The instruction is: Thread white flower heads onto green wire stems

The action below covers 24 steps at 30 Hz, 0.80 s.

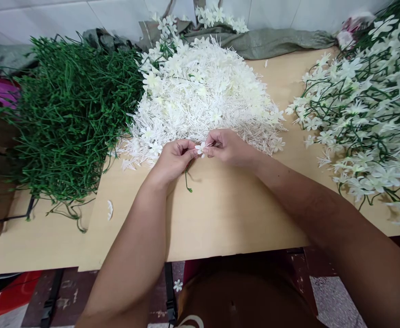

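Observation:
My left hand (176, 159) and my right hand (223, 146) meet over the table, at the front edge of a heap of white artificial flower pieces (206, 86). Between their fingertips is a small white artificial flower (200, 149). My right thumb and forefinger pinch it from the right. The left thumb and forefinger are closed at its left side, and a green plastic stem (188, 181) hangs down below them. Where the stem meets the flower is hidden by my fingers.
A tangled pile of green stems (73, 114) lies to the left. Stemmed white flowers (363, 118) are heaped on the right. Grey-green cloth (281, 43) runs along the tiled wall. A white scrap (110, 210) lies on the wooden tabletop (227, 218). One flower (178, 285) is below the table edge.

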Available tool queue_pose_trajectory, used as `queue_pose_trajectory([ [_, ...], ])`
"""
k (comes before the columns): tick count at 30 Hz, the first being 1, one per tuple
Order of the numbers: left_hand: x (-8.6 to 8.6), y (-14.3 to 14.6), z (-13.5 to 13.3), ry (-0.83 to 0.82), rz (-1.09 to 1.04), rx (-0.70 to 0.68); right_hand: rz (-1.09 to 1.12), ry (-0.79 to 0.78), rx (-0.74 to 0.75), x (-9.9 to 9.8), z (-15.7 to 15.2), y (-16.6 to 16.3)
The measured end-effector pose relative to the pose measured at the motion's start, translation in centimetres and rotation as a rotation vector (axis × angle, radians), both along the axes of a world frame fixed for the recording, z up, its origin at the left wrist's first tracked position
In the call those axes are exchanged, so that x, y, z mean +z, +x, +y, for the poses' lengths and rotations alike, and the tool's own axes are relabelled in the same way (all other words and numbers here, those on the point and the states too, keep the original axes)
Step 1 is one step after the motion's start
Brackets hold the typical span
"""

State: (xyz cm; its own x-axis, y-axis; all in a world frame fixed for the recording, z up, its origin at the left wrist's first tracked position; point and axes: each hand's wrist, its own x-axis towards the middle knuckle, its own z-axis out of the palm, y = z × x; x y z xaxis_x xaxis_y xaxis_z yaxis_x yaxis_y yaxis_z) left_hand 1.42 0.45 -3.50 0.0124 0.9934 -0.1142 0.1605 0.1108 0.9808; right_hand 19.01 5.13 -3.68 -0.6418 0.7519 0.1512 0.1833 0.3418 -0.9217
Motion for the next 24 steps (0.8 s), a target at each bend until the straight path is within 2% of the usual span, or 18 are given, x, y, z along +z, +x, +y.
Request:
queue_pose_trajectory([
  [4,-0.34,0.02,0.01,0.031,0.057,-0.012,-0.097,0.130,-0.016,0.18,-0.15,0.03],
  [7,-0.51,0.14,-0.04,0.053,0.084,0.003,-0.152,0.166,-0.024,0.37,-0.22,0.03],
  [17,-0.84,0.53,0.12,0.062,0.129,0.020,-0.114,0.109,-0.046,-0.41,-0.05,-0.31],
  [24,-0.52,0.64,0.12,0.027,0.178,0.017,-0.119,0.118,-0.087,0.25,-0.62,-0.45],
])
